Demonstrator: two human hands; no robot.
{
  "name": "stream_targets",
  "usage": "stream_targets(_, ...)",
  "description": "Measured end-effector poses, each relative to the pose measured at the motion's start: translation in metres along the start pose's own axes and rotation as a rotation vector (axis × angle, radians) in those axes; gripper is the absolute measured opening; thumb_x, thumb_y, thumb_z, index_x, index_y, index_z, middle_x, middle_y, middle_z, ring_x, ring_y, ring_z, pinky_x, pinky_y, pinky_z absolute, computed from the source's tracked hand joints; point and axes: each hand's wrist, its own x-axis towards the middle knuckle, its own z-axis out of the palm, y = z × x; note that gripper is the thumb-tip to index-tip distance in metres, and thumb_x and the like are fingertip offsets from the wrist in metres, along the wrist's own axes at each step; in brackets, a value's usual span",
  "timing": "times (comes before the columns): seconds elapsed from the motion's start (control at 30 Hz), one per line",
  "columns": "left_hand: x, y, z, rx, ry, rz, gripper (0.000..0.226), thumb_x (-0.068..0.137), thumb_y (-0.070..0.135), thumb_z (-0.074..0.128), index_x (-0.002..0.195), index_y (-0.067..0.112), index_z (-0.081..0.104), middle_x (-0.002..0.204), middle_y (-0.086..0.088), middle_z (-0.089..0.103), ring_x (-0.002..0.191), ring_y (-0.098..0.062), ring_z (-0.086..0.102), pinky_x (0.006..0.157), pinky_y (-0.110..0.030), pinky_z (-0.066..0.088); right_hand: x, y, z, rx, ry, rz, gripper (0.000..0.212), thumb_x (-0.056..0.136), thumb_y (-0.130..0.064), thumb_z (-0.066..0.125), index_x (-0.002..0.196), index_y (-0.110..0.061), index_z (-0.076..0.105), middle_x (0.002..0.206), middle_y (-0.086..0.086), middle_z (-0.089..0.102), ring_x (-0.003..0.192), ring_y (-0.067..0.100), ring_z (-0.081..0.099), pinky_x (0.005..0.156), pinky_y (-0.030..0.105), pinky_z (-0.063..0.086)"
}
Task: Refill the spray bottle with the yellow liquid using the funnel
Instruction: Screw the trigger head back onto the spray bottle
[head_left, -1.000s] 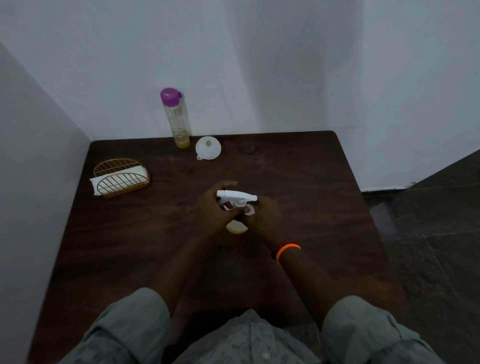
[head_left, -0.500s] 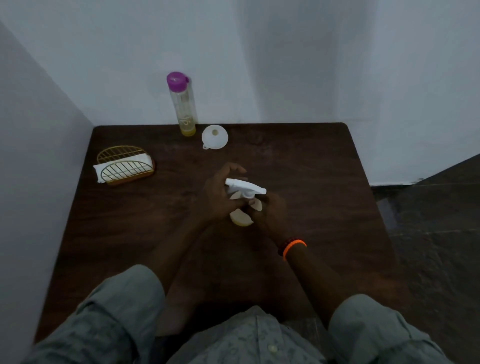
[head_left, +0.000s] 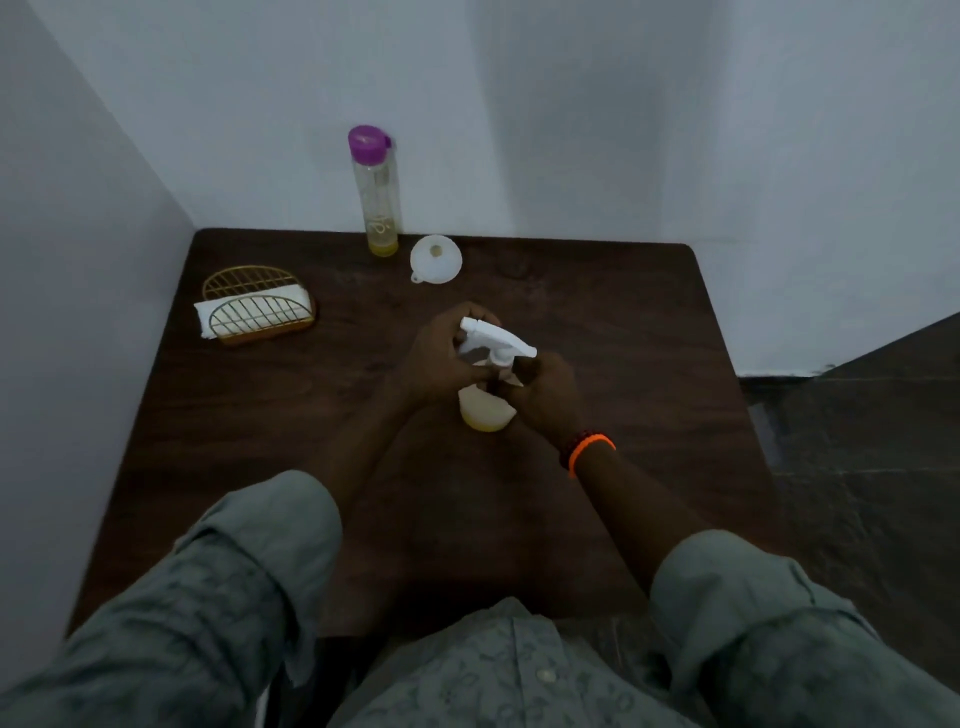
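Both hands clamp the upright spray bottle (head_left: 485, 410): left hand (head_left: 439, 358) on the trigger head, right hand (head_left: 545, 397) seemingly at the neck; funnel (head_left: 435, 259) lies beyond.

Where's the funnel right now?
In the head view the white funnel lies untouched at the table's far edge, just right of the purple-capped bottle and beyond both hands working on the spray bottle.
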Motion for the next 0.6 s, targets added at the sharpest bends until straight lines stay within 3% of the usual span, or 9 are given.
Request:
stream_targets(0.1,-0.022,0.001,0.004,-0.120,0.083,-0.144,0.095,0.059,0.026,0.097,0.141,0.019,0.048,0.138,0.000,0.059,0.128,-0.011,0.056,0.103,-0.038,0.052,0.000,-0.007,-0.010,-0.013,0.026,-0.021,0.051,0.072,-0.032,0.084,0.046,-0.032,0.040,0.044,-0.014,0.040,0.043,0.002,0.045,0.049,0.016,0.028)
stream_targets(0.17,-0.049,-0.002,0.009,-0.171,0.165,-0.287,0.120,0.053,0.029,0.099,0.152,0.028,0.032,0.153,-0.001,0.045,0.140,-0.009,0.042,0.111,-0.034,0.044,0.000,-0.010,-0.018,0.026,0.025,-0.038,0.051,0.071,-0.037,0.086,0.046,-0.027,0.043,0.042,-0.010,0.043,0.044,0.001,0.051,0.045,0.013,0.030)
stream_targets(0.23,-0.075,-0.003,0.019,-0.087,0.209,-0.399,0.127,0.046,0.045,0.098,0.152,0.038,0.027,0.155,0.003,0.041,0.141,-0.011,0.039,0.112,-0.040,0.043,0.000,-0.011,-0.024,0.043,0.020,-0.083,0.043,0.072,-0.045,0.085,0.053,-0.019,0.056,0.047,-0.006,0.053,0.046,0.004,0.055,0.046,0.019,0.037)
stream_targets(0.3,-0.089,0.006,0.034,0.019,0.188,-0.462,0.127,0.047,0.055,0.093,0.153,0.038,0.024,0.156,0.005,0.038,0.142,-0.016,0.037,0.114,-0.045,0.039,-0.005,-0.017,-0.032,0.071,0.005,-0.133,0.044,0.071,-0.052,0.082,0.063,-0.013,0.066,0.054,-0.002,0.063,0.052,0.007,0.062,0.050,0.030,0.049)
stream_targets(0.37,-0.096,0.018,0.054,0.125,0.080,-0.505,0.114,0.064,0.047,0.090,0.154,0.025,0.023,0.157,0.001,0.035,0.143,-0.018,0.036,0.117,-0.034,0.032,-0.013,-0.023,-0.040,0.081,-0.006,-0.191,0.051,0.069,-0.059,0.080,0.066,-0.010,0.066,0.058,0.001,0.066,0.055,0.011,0.064,0.054,0.035,0.054)
stream_targets(0.47,-0.114,0.020,0.087,0.019,0.163,-0.519,0.091,0.066,0.037,0.092,0.141,0.023,0.044,0.135,0.007,0.057,0.119,-0.004,0.055,0.090,-0.006,0.041,-0.030,-0.020,-0.049,0.049,-0.020,-0.224,0.058,0.066,-0.062,0.081,0.062,-0.009,0.060,0.056,0.003,0.061,0.054,0.014,0.061,0.053,0.035,0.050)
stream_targets(0.53,-0.127,0.024,0.107,-0.015,0.208,-0.532,0.083,0.062,0.034,0.094,0.133,0.021,0.052,0.116,0.015,0.061,0.107,0.001,0.059,0.078,0.002,0.040,-0.040,-0.016,-0.055,0.066,-0.080,-0.187,0.053,0.067,-0.062,0.080,0.074,-0.013,0.061,0.066,-0.002,0.064,0.061,0.008,0.063,0.057,0.029,0.052)
stream_targets(0.6,-0.136,0.030,0.124,0.012,0.169,-0.564,0.085,0.066,0.033,0.092,0.137,0.019,0.049,0.123,0.014,0.057,0.112,0.003,0.056,0.084,0.003,0.038,-0.047,-0.015,-0.058,0.168,-0.192,-0.076,0.035,0.076,-0.050,0.080,0.096,-0.030,0.059,0.084,-0.014,0.064,0.076,-0.009,0.063,0.064,0.009,0.048)
